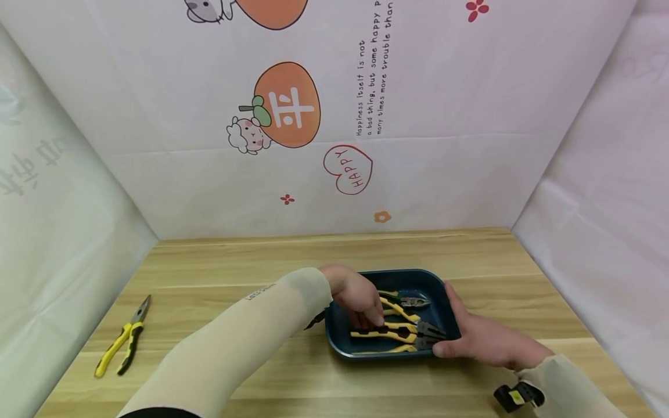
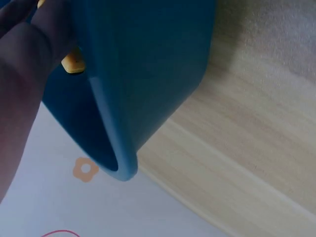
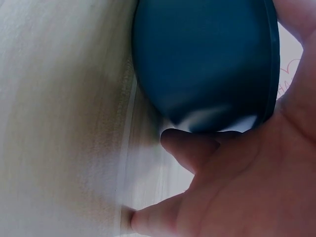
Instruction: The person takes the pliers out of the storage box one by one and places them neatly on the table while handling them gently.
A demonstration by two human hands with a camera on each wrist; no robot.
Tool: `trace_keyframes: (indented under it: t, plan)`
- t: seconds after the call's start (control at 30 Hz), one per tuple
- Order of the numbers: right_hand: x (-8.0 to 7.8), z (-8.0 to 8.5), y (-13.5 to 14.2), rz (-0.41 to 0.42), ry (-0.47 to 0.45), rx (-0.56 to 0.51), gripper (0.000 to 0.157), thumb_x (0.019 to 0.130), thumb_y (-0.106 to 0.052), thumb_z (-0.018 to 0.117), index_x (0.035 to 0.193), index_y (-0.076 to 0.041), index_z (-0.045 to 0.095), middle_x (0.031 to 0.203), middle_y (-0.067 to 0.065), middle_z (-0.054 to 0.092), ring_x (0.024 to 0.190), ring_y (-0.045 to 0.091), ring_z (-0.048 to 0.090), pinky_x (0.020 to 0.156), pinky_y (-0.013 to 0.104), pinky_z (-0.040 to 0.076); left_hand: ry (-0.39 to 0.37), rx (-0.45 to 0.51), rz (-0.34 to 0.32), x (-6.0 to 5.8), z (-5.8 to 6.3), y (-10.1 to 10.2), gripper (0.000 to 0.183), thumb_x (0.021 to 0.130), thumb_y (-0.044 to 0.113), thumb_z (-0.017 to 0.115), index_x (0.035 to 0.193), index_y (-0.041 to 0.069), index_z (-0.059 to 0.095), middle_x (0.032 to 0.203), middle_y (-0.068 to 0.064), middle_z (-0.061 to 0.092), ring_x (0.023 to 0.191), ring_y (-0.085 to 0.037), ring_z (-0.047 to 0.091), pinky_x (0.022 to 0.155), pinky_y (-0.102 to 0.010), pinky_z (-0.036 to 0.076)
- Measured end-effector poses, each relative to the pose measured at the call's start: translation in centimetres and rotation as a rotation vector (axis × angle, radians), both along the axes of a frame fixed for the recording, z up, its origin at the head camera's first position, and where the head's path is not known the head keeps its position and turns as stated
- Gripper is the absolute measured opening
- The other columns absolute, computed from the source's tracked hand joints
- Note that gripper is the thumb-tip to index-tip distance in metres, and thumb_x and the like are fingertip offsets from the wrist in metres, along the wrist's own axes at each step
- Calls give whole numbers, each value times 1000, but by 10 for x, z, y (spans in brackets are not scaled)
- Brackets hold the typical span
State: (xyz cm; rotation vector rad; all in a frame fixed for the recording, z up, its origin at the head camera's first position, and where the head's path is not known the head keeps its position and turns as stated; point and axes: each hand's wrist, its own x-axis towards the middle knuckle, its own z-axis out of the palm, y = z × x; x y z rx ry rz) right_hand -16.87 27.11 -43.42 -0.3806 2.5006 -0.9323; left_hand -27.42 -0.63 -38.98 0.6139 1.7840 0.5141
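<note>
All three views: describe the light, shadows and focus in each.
Head view: bright and fairly even, with the lone pliers on the wooden table reasonably crisp; left wrist view: soft, the left hand dark, a dim shadow on the table beside the blue tray; right wrist view: pale sheen low on the tray's wall, the table at left hazy and blurred.

Place: small screened-off work booth; kind of building unclear
Sheets [image 1: 444, 116]: white, printed with cartoons [image 1: 292, 130] and lettering [image 1: 373, 87], enclosing three sides
Bench [image 1: 298, 383]: wood-grain top between them
</note>
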Motion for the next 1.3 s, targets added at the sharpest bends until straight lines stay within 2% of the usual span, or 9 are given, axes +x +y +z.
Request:
trace_keyframes:
  t: [0.1, 0.2, 0.47, 0.63, 0.77, 0.87, 0.93, 1.07, 1.3]
  plan:
    - [0, 0, 0, 4, 4, 0, 126, 88, -46, 74, 153, -12, -28, 149, 43, 24, 130, 50, 42, 103, 65, 33, 26, -22, -75, 0, 2, 2, 29, 104, 13, 55, 130, 7, 65, 120, 0, 63, 105, -12, 62, 86, -27, 53]
    - [-1, -1, 1, 5, 5, -1, 126, 88, -46, 75, 153, -13, -29, 147, 43, 26, 129, 50, 43, 103, 65, 33, 46, -47, -106, 3, 2, 4, 31, 102, 10, 58, 132, 10, 64, 123, 3, 63, 107, -11, 62, 86, -26, 53]
    - [-1, -2, 2, -3, -26, -28, 126, 88, -45, 75, 153, -14, -28, 151, 42, 15, 131, 51, 39, 103, 67, 31, 81, -80, -69, 16, -2, 19, 33, 97, 6, 65, 130, 13, 66, 112, 2, 64, 104, -11, 62, 84, -29, 54]
    - [-1, -2, 1, 0, -18, -36, 125, 89, -44, 75, 153, -15, -29, 151, 43, 14, 131, 52, 39, 103, 67, 31, 134, -94, -59, 19, -3, 21, 35, 96, 5, 66, 130, 13, 65, 114, 4, 63, 106, -7, 58, 84, -29, 54]
    - [-1, -1, 1, -1, -26, -42, 125, 89, -44, 75, 153, -15, -29, 152, 42, 14, 131, 52, 40, 103, 67, 31, 73, -83, -4, 19, -5, 21, 34, 97, 1, 63, 130, 9, 63, 110, 0, 68, 99, -14, 65, 83, -31, 54]
    - [-1, 0, 0, 2, -30, -40, 125, 89, -44, 75, 153, -14, -28, 152, 42, 15, 129, 49, 42, 103, 66, 32, -7, -65, 60, 19, -6, 21, 27, 98, -3, 59, 123, 6, 64, 102, -8, 72, 92, -26, 69, 80, -36, 56]
    - [-1, 1, 0, -1, -35, -36, 124, 89, -44, 74, 153, -15, -28, 152, 42, 16, 128, 47, 44, 102, 65, 34, -29, -59, 80, 19, -7, 21, 24, 98, -4, 58, 119, 6, 64, 100, -12, 73, 89, -30, 70, 77, -37, 57]
    - [-1, 1, 0, -5, -41, -34, 125, 89, -45, 75, 153, -15, -28, 152, 41, 16, 129, 45, 43, 102, 64, 34, -33, -61, 89, 19, -9, 21, 24, 98, -5, 58, 118, 6, 65, 97, -15, 73, 88, -29, 70, 73, -36, 57]
    - [-1, -2, 1, -5, -41, -38, 126, 88, -45, 75, 153, -14, -28, 152, 41, 14, 131, 49, 41, 103, 65, 33, -10, -65, 43, 16, -14, 20, 30, 99, -3, 57, 128, 5, 60, 95, -14, 74, 86, -27, 71, 75, -31, 56]
